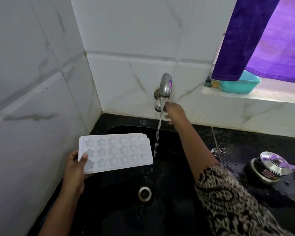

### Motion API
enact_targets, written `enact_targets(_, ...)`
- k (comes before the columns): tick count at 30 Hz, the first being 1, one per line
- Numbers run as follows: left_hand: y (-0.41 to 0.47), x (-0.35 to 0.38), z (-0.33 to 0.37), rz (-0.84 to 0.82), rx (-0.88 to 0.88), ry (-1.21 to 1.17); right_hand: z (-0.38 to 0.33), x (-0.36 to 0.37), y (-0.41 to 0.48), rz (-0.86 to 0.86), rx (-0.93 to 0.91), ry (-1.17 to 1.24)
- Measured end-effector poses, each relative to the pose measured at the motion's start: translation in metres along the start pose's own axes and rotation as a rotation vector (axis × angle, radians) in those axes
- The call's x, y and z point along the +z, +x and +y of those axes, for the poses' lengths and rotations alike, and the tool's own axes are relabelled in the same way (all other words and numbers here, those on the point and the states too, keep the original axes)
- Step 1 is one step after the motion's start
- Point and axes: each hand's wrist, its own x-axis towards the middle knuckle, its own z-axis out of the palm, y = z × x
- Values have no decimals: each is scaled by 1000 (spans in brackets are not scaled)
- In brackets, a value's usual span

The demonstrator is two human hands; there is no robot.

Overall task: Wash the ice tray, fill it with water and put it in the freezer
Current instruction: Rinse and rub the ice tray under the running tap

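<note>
Here white ice tray, star moulds, in left hand.

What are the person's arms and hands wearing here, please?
The right arm wears a sleeve in a black-and-cream swirling print. The left arm shows no sleeve. No rings or watch show on the left hand or the right hand.

The right arm wears a loose sleeve printed in black-and-cream swirls. Its cuff ends mid-forearm. The left arm is bare.
</note>
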Motion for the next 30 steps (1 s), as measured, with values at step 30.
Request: enact_targets(30, -48, 35, -1, -159, 471, 387, 117, -9, -94, -163, 184, 388)
